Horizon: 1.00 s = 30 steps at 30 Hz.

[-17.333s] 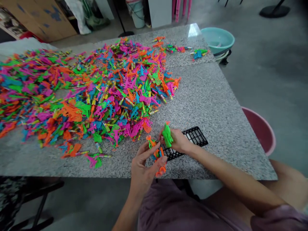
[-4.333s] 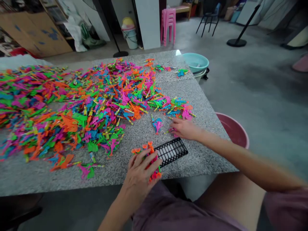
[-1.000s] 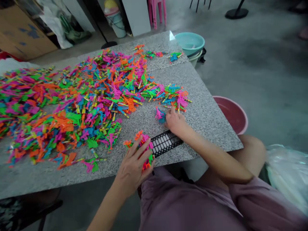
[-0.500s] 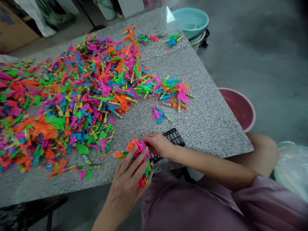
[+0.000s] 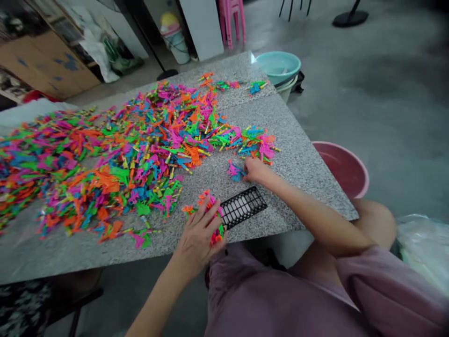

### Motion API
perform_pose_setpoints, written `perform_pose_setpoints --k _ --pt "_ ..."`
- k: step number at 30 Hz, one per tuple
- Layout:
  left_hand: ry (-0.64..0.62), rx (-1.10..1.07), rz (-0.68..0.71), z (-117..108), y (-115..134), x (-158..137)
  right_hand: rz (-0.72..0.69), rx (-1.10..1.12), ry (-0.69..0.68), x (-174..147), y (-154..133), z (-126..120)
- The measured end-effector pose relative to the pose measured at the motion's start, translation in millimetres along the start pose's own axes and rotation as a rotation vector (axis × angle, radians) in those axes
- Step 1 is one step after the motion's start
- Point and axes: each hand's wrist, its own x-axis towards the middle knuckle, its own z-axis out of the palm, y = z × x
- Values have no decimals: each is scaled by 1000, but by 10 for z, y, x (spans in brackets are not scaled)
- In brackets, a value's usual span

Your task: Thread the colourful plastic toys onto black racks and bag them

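Observation:
My left hand (image 5: pixel 200 231) lies over a bunch of small pink, green and orange plastic toys (image 5: pixel 219 229), its fingers along the top and its thumb on the near side. The bunch covers the left end of a black openwork plastic rack (image 5: pixel 243 206), whose slots show bare on the right. Beyond the rack, my right hand (image 5: pixel 256 171) has its fingers closed at the edge of a small pink and blue plastic toy (image 5: pixel 235 171) on the table. My fingertips are partly hidden there.
A large heap of similar bright toys (image 5: pixel 140 150) spreads over the left of the speckled stone table (image 5: pixel 294 159). Beside its right edge stand a red basin (image 5: pixel 340 168) and a turquoise basin (image 5: pixel 278 65). A clear plastic bag (image 5: pixel 424 248) is at the far right.
My right hand has left the rack and moved forward to the pink and blue toy. My left hand stays on the bunch. The view has tilted up, showing more of the room.

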Motion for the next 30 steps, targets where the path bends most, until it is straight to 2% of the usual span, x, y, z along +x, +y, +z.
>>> perform_pose_setpoints --k 3,7,10,14,16,19,22,25,30 --pt "-1 -8 -14 -3 1 -14 -65 77 -62 -177 -30 69" --pt "-9 -32 -27 5 4 -30 -156 559 -100 -819 7 439" --pt "-7 -54 -32 17 8 -28 -99 748 -122 -1203 -11 746" --pt "27 -74 -43 45 18 -25 -41 857 -155 -1337 -189 1002" --pt "46 -85 -49 57 23 -28 -42 820 -89 -1304 -281 1031" --pt "69 -106 -50 63 27 -36 -98 610 -14 -1216 -339 979" --pt "67 -117 -58 71 27 -47 -239 335 -40 -1123 -319 900" --pt "92 -144 -77 90 24 -52 -388 173 -63 -1073 -327 870" --pt "125 -132 -96 118 29 -28 -420 63 -105 -1212 -511 886"
